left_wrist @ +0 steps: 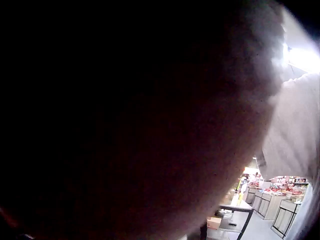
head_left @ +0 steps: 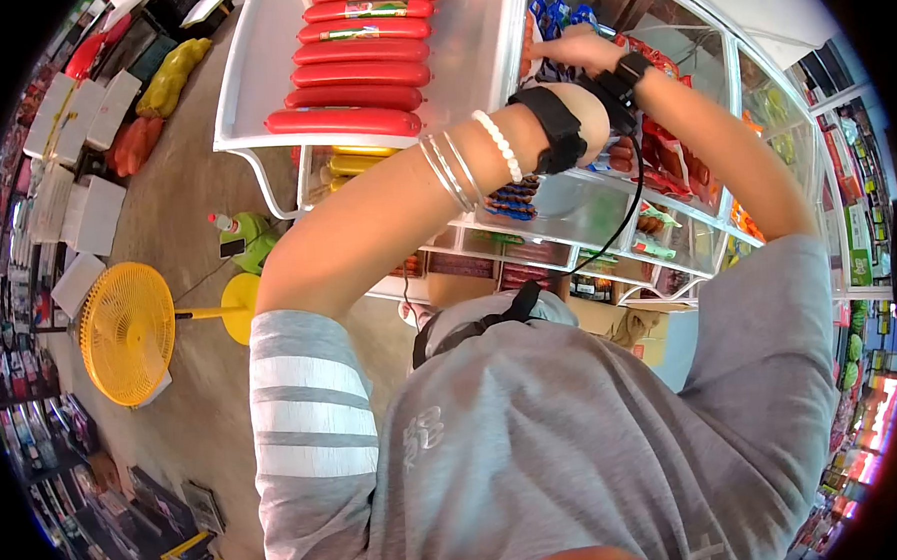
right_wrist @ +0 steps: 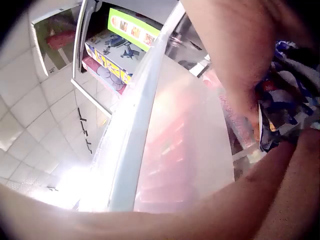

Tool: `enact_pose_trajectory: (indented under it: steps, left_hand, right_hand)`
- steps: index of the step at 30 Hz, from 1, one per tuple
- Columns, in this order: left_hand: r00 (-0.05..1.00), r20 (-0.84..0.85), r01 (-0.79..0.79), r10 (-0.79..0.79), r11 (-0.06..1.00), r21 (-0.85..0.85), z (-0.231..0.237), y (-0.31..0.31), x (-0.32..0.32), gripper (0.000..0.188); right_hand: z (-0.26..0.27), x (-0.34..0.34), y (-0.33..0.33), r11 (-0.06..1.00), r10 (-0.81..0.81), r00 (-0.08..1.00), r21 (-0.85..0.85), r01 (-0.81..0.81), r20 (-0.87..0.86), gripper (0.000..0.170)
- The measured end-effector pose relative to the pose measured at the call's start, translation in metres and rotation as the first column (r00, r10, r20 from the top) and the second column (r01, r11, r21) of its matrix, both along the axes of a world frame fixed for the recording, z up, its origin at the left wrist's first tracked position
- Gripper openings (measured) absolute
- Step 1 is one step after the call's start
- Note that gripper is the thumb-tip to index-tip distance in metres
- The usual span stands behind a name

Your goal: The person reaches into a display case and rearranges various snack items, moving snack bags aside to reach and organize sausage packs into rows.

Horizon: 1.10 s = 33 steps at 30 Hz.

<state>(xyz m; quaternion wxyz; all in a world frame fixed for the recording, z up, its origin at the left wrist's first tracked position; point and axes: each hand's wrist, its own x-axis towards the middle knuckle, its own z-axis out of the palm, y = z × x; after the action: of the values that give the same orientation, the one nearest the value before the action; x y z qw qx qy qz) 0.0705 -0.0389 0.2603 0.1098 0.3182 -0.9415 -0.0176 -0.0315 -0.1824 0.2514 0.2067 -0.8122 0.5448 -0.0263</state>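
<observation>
My right hand (head_left: 584,49) reaches left among blue packets (head_left: 557,17) in a white-framed display case. In the right wrist view, a shiny blue-and-white packet (right_wrist: 287,102) sits between curled fingers (right_wrist: 237,55) above and skin below. My left arm crosses in front, and the left hand (head_left: 594,123) bends down beneath the right wrist, its fingers hidden. The left wrist view is mostly dark, blocked by something close to the lens. Long red sausages (head_left: 358,52) lie in a row on the white tray (head_left: 250,78) to the left.
Red packets (head_left: 669,160) fill the case beside the arms. A black cable (head_left: 637,197) hangs from the right wrist. A yellow fan (head_left: 128,334) stands on the floor at left, near a green bottle (head_left: 255,238). White boxes (head_left: 93,215) are stacked farther left.
</observation>
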Motion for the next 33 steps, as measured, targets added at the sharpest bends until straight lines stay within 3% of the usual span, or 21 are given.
enact_pose_trajectory:
  steps: [1,3,4,5,6,7,9,11,13,14,17,19,23,25,27,29,30,31,33]
  left_hand:
    - [1.0,-0.003,0.007,-0.007,1.0,-0.007,-0.001,-0.001,0.0,0.012]
    - [0.999,0.034,-0.011,0.008,0.998,0.067,-0.006,-0.004,0.002,0.015]
    - [0.974,0.184,-0.166,0.135,0.973,0.162,0.007,0.0,-0.003,0.018]
    - [0.944,0.316,-0.176,0.092,0.952,0.249,0.021,0.001,-0.003,0.021]
    - [0.959,0.27,-0.155,0.089,0.959,0.237,0.02,0.001,0.002,0.022]
    - [0.971,0.227,-0.128,0.075,0.965,0.228,0.017,0.001,0.005,0.023]
    - [0.976,0.21,-0.11,0.061,0.966,0.233,0.013,-0.001,0.006,0.022]
    - [0.981,0.194,-0.079,0.033,0.968,0.237,0.01,-0.005,0.004,0.022]
    - [0.974,0.225,-0.021,-0.032,0.973,0.231,0.009,-0.01,0.004,0.02]
    - [0.973,0.207,0.075,-0.106,0.986,0.151,0.008,-0.011,0.008,0.019]
    - [0.983,0.169,0.03,-0.067,0.977,0.209,0.017,-0.01,0.015,0.021]
    - [0.967,0.246,-0.005,-0.059,0.968,0.251,0.024,-0.011,0.014,0.022]
    - [0.971,0.231,0.004,-0.067,0.964,0.265,0.019,-0.014,0.014,0.024]
    - [0.985,0.133,0.098,-0.107,0.992,0.073,0.0,-0.017,0.016,0.024]
    - [0.992,0.051,0.112,-0.115,0.992,0.054,-0.015,-0.02,0.013,0.024]
    - [0.953,0.3,0.026,-0.054,0.995,0.095,-0.02,-0.024,0.005,0.046]
    - [0.908,0.417,-0.019,-0.026,0.994,0.104,-0.019,-0.025,0.003,0.059]
    - [0.907,0.419,-0.006,-0.039,0.994,0.105,-0.018,-0.026,0.0,0.059]
    - [0.901,0.432,-0.18,0.04,0.94,0.289,-0.013,-0.031,-0.004,0.066]
  right_hand:
    - [-0.016,-0.008,-0.012,1.0,-0.011,0.995,-0.002,0.011,0.099,0.063]
    - [-0.021,-0.012,-0.019,0.995,-0.098,0.991,0.007,0.097,0.092,0.064]
    - [-0.022,-0.012,-0.016,0.998,-0.048,0.99,-0.025,0.052,0.136,0.068]
    - [-0.022,-0.01,-0.015,0.998,0.008,0.984,-0.06,0.003,0.177,0.073]
    - [-0.017,-0.001,-0.016,0.993,-0.069,0.99,-0.083,0.08,0.125,0.073]
    - [-0.002,0.011,-0.023,0.992,-0.12,0.986,0.026,0.123,-0.114,0.066]
    - [-0.003,0.015,-0.033,0.996,-0.087,0.986,0.018,0.09,-0.144,0.059]
    - [0.009,0.011,-0.011,0.975,-0.108,0.978,0.211,0.069,0.178,0.051]
    - [0.001,0.01,-0.023,0.988,-0.157,0.984,0.019,0.156,0.086,0.05]
    - [-0.002,0.004,-0.026,0.985,-0.17,0.981,0.02,0.169,0.09,0.05]
    - [-0.005,-0.015,-0.034,0.993,-0.1,0.981,0.082,0.087,0.169,0.057]
    - [0.0,-0.017,-0.018,0.979,-0.146,0.872,0.193,0.06,0.468,0.05]
    - [0.02,-0.005,0.007,0.934,-0.255,0.815,0.35,0.069,0.52,0.042]
    - [0.02,-0.005,0.004,0.896,-0.256,0.841,0.443,0.022,0.476,0.044]
    - [0.016,-0.001,0.0,0.92,-0.262,0.862,0.381,0.087,0.435,0.046]
    - [0.017,-0.005,-0.011,0.944,-0.178,0.901,0.328,0.042,0.395,0.05]
    - [0.015,-0.007,-0.017,0.939,-0.227,0.903,0.327,0.105,0.364,0.053]
    - [0.018,-0.022,-0.017,0.961,0.154,0.841,0.119,-0.249,0.518,0.046]
    - [0.009,-0.021,-0.018,0.911,-0.304,0.839,0.397,0.116,0.452,0.048]
